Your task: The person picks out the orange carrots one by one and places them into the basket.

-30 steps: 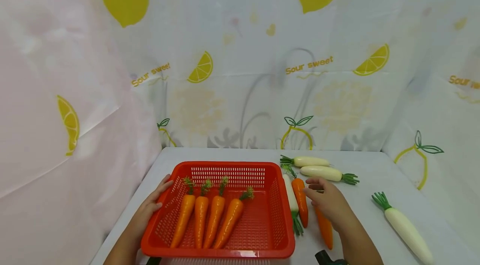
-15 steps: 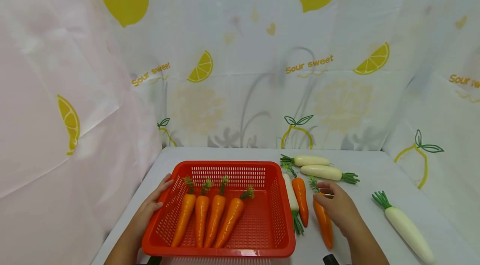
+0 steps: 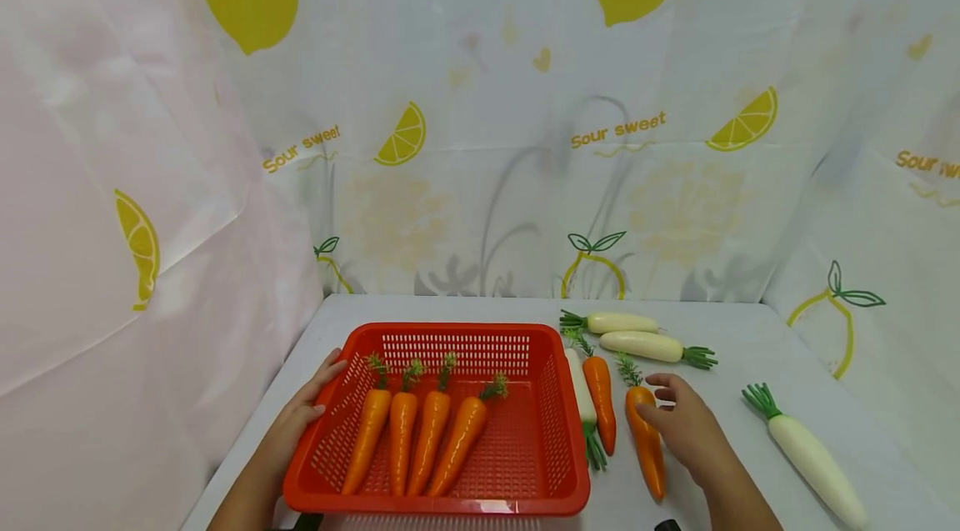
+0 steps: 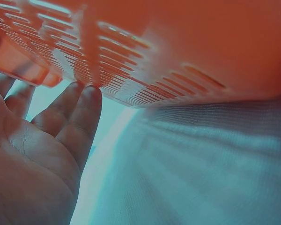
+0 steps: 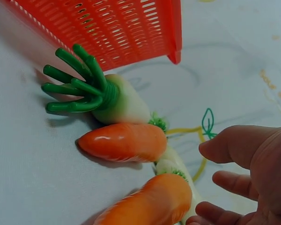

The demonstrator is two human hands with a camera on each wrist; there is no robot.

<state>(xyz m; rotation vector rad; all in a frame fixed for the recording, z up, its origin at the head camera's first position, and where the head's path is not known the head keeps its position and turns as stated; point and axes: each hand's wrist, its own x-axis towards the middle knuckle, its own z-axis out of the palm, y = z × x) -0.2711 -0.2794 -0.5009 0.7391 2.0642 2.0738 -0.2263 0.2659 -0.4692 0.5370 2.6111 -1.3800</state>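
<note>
My left hand point(image 3: 300, 410) rests against the left side of a red plastic basket point(image 3: 573, 506); in the left wrist view its straight fingertips touch the slotted wall. Several carrots with leafy tops, such as this one point(image 3: 403, 439), lie side by side in the basket. My right hand point(image 3: 690, 427), its fingers loosely bent and nothing held, hovers just right of a carrot point(image 3: 647, 448) on the table. The right wrist view shows a gap between that hand point(image 5: 267, 173) and the carrots. Left of that carrot lie another carrot point(image 3: 600, 402) and a white radish point(image 3: 580, 389) along the basket's side.
Two white radishes lie at the back, one point(image 3: 622, 323) behind the other point(image 3: 641, 344). A further white radish point(image 3: 816, 464) sits at the right of the white table point(image 3: 720, 423). A lemon-printed curtain point(image 3: 480, 206) surrounds the table's back and sides.
My right hand has drawn off to the right from above the rightmost carrot, so that carrot's leafy top now shows. The left hand and the basket have stayed put.
</note>
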